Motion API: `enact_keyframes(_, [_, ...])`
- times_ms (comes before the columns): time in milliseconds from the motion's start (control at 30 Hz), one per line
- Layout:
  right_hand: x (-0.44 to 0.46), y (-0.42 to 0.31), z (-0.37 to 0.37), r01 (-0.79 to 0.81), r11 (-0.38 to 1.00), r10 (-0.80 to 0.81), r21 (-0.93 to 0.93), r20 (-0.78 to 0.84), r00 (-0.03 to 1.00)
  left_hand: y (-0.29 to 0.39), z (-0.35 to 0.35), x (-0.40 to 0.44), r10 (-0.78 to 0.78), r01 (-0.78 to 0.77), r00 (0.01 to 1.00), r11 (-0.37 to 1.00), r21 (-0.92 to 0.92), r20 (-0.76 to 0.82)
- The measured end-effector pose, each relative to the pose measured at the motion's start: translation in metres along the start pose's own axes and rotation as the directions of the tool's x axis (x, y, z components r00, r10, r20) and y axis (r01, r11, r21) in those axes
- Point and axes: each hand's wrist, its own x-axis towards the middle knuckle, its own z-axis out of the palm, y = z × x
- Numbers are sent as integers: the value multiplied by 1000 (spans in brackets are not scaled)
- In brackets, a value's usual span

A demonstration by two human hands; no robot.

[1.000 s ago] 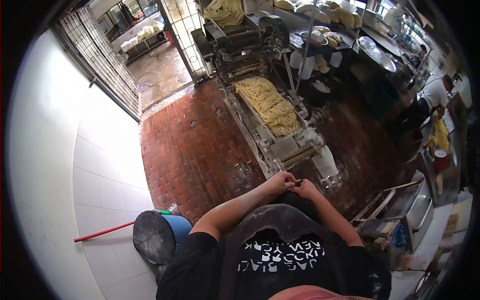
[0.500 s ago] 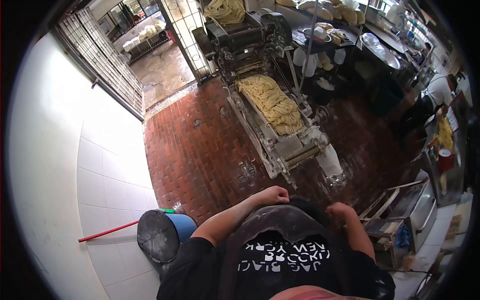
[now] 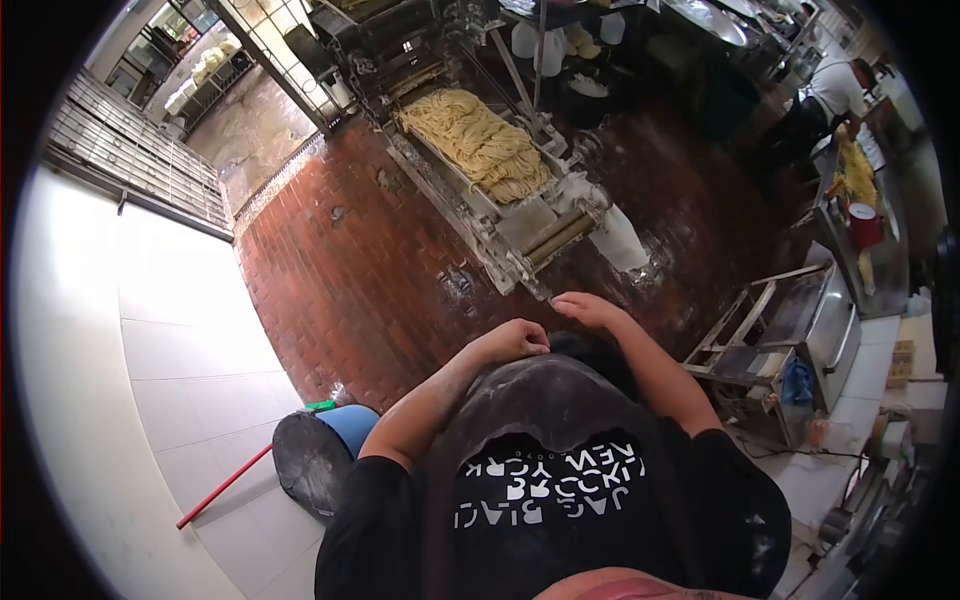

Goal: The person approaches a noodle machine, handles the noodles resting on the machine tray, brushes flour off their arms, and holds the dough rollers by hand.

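My left hand [image 3: 520,340] is in front of my waist at the edge of my dark apron [image 3: 560,385]. Its fingers curl downward, and what they hold, if anything, is hidden. Close by on the right, my right hand [image 3: 588,310] has its fingers stretched out towards the left, with nothing seen in them. Beyond both hands stands a floury dough machine [image 3: 520,235] with a roller at its near end. A heap of yellowish dough strands [image 3: 470,140] lies on its bed, apart from my hands.
A blue bucket [image 3: 350,428] with a dark lid and a red stick [image 3: 225,487] are by the white wall at left. At right are a metal-framed unit [image 3: 765,320] and a person [image 3: 830,95] bending over a counter. Brick flooring [image 3: 330,290] surrounds the machine.
My right hand has come forward and inward from my side, its fingers straightening. My left hand stays near the apron. The view has shifted, so the machine appears further up and left.
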Motion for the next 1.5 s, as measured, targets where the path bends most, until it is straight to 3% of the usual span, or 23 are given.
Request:
enact_keyframes(33, [9, -1, 10, -84, 996, 86, -16, 167, 982, -3, 0, -4, 3, -3, 1000, 1000, -12, -1])
enact_keyframes(100, [23, -4, 25, -233, 968, 247, -91, 473, 846, -21, -3, -13, -5, 5, 1000, 1000, 20, 10])
enact_keyframes(200, [5, -38, 18, -317, 939, 340, -131, 471, 814, -31, -14, -57, -223, 217, 973, 971, 98, 53])
enact_keyframes(300, [15, -20, 22, -277, 939, 342, -204, 486, 804, -66, -13, -96, -387, 397, 900, 918, -11, 201])
enact_keyframes(333, [8, -34, 20, -265, 936, 347, -234, 475, 808, -57, -12, -107, -347, 349, 926, 937, 13, 150])
enact_keyframes(400, [-10, -62, 17, -430, 883, 466, -190, 467, 751, -25, -15, -127, -255, 250, 966, 965, 76, 53])
enact_keyframes(500, [-29, -51, 15, -621, 780, 579, -76, 467, 669, -38, -14, -121, -83, 84, 993, 997, 1, -78])
enact_keyframes(600, [-78, -26, 4, -642, 767, 574, 1, 446, 686, -34, -27, -85, 180, -186, 982, 971, 150, 48])
enact_keyframes(633, [-100, -17, -2, -624, 781, 559, 23, 418, 716, -24, -28, -74, 177, -195, 975, 971, 138, 133])
enact_keyframes(700, [-150, 2, -5, -665, 718, 502, 204, 511, 698, 4, -32, -50, 178, -226, 935, 965, 130, 307])
enact_keyframes(733, [-174, 1, 3, -671, 679, 484, 298, 505, 714, 4, -29, -32, 218, -331, 877, 920, 210, 429])
enact_keyframes(800, [-214, 5, 19, -706, 544, 424, 454, 577, 698, 5, -15, -2, 370, -489, 794, 860, 144, 483])
enact_keyframes(900, [-248, 42, 63, -758, 438, 362, 482, 677, 640, 75, -8, -7, 391, -585, 701, 793, 167, 597])
enact_keyframes(933, [-251, 50, 73, -766, 423, 340, 484, 699, 629, 72, -5, 4, 411, -690, 607, 698, 193, 680])
enact_keyframes(1000, [-239, 47, 93, -726, 338, 355, 599, 633, 688, 70, -23, 8, 275, -579, 664, 778, 245, 695])
enact_keyframes(1033, [-228, 45, 97, -698, 297, 363, 652, 599, 714, 56, -29, 13, 311, -575, 671, 792, 207, 673])
enact_keyframes(1133, [-178, 35, 77, -689, 294, 277, 662, 631, 725, 17, -57, 27, 351, -550, 697, 821, 152, 625])
enact_keyframes(1167, [-156, 24, 65, -722, 322, 334, 612, 640, 692, 12, -72, 29, 332, -534, 713, 828, 171, 617])
enact_keyframes(1300, [-51, -4, 23, -777, 401, 213, 485, 776, 594, -10, -137, 40, 316, -493, 770, 846, 202, 555])
enact_keyframes(1400, [21, -40, -6, -790, 540, 308, 290, 805, 507, -12, -192, 47, 318, -511, 768, 827, 233, 557])
enact_keyframes(1500, [93, -50, -42, -689, 701, 387, 185, 713, 585, -2, -237, 53, 251, -462, 811, 829, 315, 528])
